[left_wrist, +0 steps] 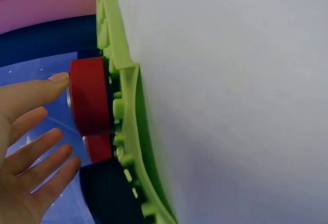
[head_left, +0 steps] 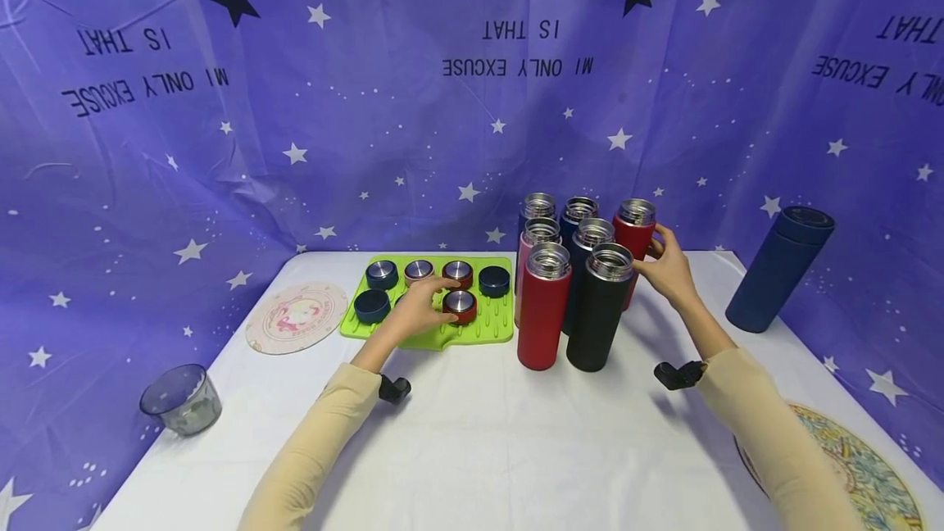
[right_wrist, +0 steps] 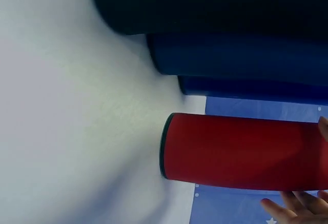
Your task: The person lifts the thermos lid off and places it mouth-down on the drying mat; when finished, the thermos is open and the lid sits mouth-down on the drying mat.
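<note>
My right hand (head_left: 667, 269) grips a lidless red vacuum flask (head_left: 634, 232) at the back right of a cluster. In the right wrist view the thumb and fingers lie on opposite sides of this red flask (right_wrist: 246, 152). Over a green mat (head_left: 496, 326) with several flask lids, my left hand (head_left: 416, 310) reaches around the front red lid (head_left: 460, 307). The left wrist view shows the thumb tip at that red lid's (left_wrist: 91, 96) edge, while the other fingers (left_wrist: 38, 155) are spread and fairly straight. Navy lids (head_left: 494, 282) and a pink one (head_left: 419, 270) stand near it.
Lidless flasks stand close together, with a red one (head_left: 544, 314) and a black one (head_left: 601, 318) in front. A capped navy flask (head_left: 778, 269) stands far right. On the left are a round mat (head_left: 295, 318) and a glass bowl (head_left: 184, 404); a patterned disc (head_left: 863, 465) lies front right.
</note>
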{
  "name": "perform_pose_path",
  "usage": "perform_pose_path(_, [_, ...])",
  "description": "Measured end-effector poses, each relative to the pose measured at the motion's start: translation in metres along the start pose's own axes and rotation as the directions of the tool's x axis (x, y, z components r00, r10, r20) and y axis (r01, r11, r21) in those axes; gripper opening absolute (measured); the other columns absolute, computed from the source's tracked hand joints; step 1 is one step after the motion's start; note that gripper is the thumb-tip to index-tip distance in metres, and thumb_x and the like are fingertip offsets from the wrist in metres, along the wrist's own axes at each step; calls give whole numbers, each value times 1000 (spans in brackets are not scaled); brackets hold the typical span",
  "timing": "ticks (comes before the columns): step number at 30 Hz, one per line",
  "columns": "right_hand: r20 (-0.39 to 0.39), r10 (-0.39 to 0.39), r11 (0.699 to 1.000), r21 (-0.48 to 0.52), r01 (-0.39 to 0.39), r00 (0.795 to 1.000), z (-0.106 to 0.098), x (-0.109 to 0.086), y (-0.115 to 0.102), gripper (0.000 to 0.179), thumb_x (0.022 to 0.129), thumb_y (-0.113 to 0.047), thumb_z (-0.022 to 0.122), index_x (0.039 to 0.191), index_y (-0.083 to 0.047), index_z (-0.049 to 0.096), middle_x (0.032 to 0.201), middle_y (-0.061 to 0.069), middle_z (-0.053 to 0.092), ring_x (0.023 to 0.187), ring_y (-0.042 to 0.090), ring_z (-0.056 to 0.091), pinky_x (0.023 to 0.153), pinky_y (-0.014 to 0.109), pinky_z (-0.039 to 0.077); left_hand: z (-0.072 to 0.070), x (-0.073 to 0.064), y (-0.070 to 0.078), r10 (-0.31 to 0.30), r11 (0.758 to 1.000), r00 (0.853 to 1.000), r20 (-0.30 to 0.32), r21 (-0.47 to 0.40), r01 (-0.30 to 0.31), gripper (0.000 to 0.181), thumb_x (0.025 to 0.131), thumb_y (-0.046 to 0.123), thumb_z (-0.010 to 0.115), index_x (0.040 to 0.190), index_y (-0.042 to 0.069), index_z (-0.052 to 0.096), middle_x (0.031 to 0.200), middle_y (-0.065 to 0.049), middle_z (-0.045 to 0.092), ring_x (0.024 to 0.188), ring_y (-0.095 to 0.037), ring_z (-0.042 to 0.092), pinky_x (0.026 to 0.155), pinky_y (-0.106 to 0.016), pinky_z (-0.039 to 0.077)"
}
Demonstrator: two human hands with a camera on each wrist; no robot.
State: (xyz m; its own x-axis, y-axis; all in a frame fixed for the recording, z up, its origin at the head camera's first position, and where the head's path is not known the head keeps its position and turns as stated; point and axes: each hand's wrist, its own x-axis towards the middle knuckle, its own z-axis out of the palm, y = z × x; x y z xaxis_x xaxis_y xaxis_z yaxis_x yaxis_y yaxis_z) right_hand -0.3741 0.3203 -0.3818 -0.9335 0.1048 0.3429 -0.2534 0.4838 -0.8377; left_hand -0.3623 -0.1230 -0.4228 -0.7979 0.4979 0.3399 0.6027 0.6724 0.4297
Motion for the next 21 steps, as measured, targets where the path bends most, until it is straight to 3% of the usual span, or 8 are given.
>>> perform_pose_path(3, [23, 6, 1000, -5, -6, 1000, -6, -7, -2, 89, 84, -11, 74, 152, -2, 17, 145, 28, 37, 129, 43, 42, 101, 55, 39, -7, -11, 0, -11, 1000, 999, -37, -24, 10, 58, 76, 14, 83, 128, 5, 60, 128, -14, 59, 112, -36, 57, 91, -46, 50])
perform_pose_path(9, [55, 48, 998, -48, -46, 997, -18, -21, -8, 97, 82, -35, 77, 153, -7, 17, 149, 24, 33, 131, 43, 39, 102, 58, 38, -15, -34, -4, 5, 997, 995, -100, -72, -12, 57, 74, 10, 84, 125, 1, 61, 127, -17, 60, 108, -40, 58, 89, -52, 50])
perform_pose_path(14, [34, 63, 996, -72, -61, 997, -30, -34, -9, 96, 82, -39, 77, 153, -8, 21, 149, 21, 36, 131, 41, 40, 100, 57, 39, -20, -52, -4, -9, 993, 992, -127, -115, -6, 53, 74, 7, 84, 122, 1, 63, 118, -19, 63, 104, -41, 60, 81, -51, 54])
perform_pose_path(16, [20, 61, 996, -73, -59, 998, -35, -41, -8, 93, 83, -37, 76, 153, -9, 23, 149, 20, 37, 131, 39, 42, 100, 51, 42, -22, -59, -5, -9, 994, 990, -138, -113, -7, 51, 73, 6, 84, 120, 2, 64, 115, -19, 64, 101, -40, 61, 78, -51, 55])
perform_pose_path(21, [-34, 42, 996, -83, -45, 999, -49, -56, -6, 86, 85, -35, 75, 152, -12, 27, 149, 20, 37, 130, 35, 44, 93, 22, 49, -25, -72, -10, -54, 996, 993, -108, -77, 46, 47, 75, 7, 82, 118, 2, 65, 113, -16, 65, 97, -37, 61, 76, -48, 55])
